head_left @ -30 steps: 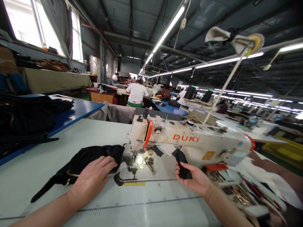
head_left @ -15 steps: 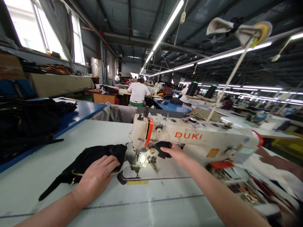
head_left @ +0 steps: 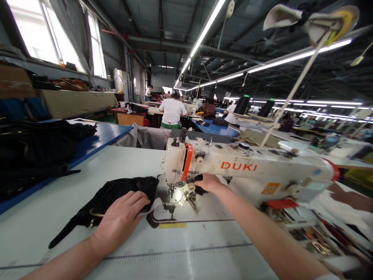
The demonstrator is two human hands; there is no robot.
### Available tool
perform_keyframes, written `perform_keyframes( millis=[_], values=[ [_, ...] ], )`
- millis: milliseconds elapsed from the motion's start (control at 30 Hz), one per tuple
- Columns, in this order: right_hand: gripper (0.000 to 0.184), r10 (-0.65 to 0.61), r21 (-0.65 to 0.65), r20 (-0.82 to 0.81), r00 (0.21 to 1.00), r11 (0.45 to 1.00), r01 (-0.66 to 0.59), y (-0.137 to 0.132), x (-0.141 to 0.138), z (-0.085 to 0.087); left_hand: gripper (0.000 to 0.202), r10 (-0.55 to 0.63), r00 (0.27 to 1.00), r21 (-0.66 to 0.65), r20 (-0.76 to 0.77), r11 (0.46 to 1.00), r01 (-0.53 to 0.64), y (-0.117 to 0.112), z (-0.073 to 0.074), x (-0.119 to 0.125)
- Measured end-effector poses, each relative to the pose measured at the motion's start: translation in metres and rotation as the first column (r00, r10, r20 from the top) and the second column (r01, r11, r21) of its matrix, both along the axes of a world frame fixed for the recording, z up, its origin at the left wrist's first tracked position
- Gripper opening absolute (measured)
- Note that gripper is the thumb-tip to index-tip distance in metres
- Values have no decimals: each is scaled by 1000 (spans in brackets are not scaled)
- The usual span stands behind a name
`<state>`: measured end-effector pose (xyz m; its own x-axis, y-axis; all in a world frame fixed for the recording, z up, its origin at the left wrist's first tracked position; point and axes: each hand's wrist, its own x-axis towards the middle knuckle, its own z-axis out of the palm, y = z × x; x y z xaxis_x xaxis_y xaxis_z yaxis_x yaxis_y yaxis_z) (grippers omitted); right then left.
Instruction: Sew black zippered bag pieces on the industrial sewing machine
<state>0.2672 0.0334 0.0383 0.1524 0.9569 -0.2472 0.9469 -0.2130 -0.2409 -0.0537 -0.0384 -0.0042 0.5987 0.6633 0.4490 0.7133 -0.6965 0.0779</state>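
Note:
My left hand (head_left: 125, 212) lies over the right end of a black fabric piece (head_left: 113, 190), its fingers curled on the cloth. A brass zipper (head_left: 95, 214) and a narrow tail show on this piece, and a pale edge peeks out by the fingertips. Right of the needle area of a white sewing machine (head_left: 239, 167), my right hand (head_left: 210, 182) is closed on a small black fabric piece (head_left: 200, 189), mostly covered by the hand. The lit needle plate (head_left: 176, 195) lies between both hands, with a metal guide (head_left: 190, 202) beside it.
Black zippered pieces (head_left: 35, 155) are heaped on a blue table (head_left: 110, 136) at left. A printed ruler (head_left: 175, 252) runs along the front of the white tabletop. Metal bits and tools (head_left: 317, 241) lie at right. A person in white (head_left: 172, 111) sits ahead.
My right hand has turned over the small black piece, so less of it shows. My left hand stays on the zippered piece. The view has shifted slightly.

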Motion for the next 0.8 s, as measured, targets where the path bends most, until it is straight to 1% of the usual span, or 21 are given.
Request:
perform_keyframes(
  millis=[133, 200, 267, 333, 367, 433, 500, 533, 633, 733, 800],
  values=[
    [27, -16, -28, -35, 999, 1000, 15, 3, -3, 1, 31, -1, 1000, 9, -2, 1000, 1, 0, 0, 1],
    [26, -36, -41, -95, 995, 999, 32, 6, -6, 1, 31, -1, 1000, 11, -4, 1000, 1, -1, -1, 0],
    [26, -62, -46, -188, 980, 997, 55, 8, -9, -1, 32, -2, 1000, 14, -6, 1000, 2, -1, -1, 0],
    [26, -91, -44, -315, 945, 996, 82, 9, -10, -2, 32, 0, 1000, 11, -8, 1000, 0, -2, -1, 0],
    [26, -105, -40, -390, 915, 994, 97, 8, -9, -2, 32, 2, 1000, 8, -8, 1000, -1, -2, 0, 0],
    [26, -124, -31, -559, 820, 991, 128, 0, -3, 0, 33, 8, 1000, -4, -10, 1000, -8, -2, 1, 0],
    [25, -124, -26, -735, 667, 988, 154, -17, 8, 4, 34, 11, 1000, -13, -6, 1000, -11, -3, 2, 1],
    [23, -115, -27, -815, 567, 986, 162, -29, 14, 7, 34, 10, 1000, -16, -3, 1000, -10, -2, 2, 1],
    [7, -77, -39, -975, 209, 983, 177, -74, 31, 13, 33, 6, 1000, -25, 11, 1000, -6, -2, 1, 0],
    [7, -22, -55, -988, -154, 975, 216, -119, 33, 7, 32, -1, 1000, -33, 27, 999, 2, -1, -2, 0],
    [8, 13, -74, -936, -351, 970, 233, -138, 29, -2, 31, -1, 1000, -33, 31, 999, 2, -1, -2, -1]
  ],
)
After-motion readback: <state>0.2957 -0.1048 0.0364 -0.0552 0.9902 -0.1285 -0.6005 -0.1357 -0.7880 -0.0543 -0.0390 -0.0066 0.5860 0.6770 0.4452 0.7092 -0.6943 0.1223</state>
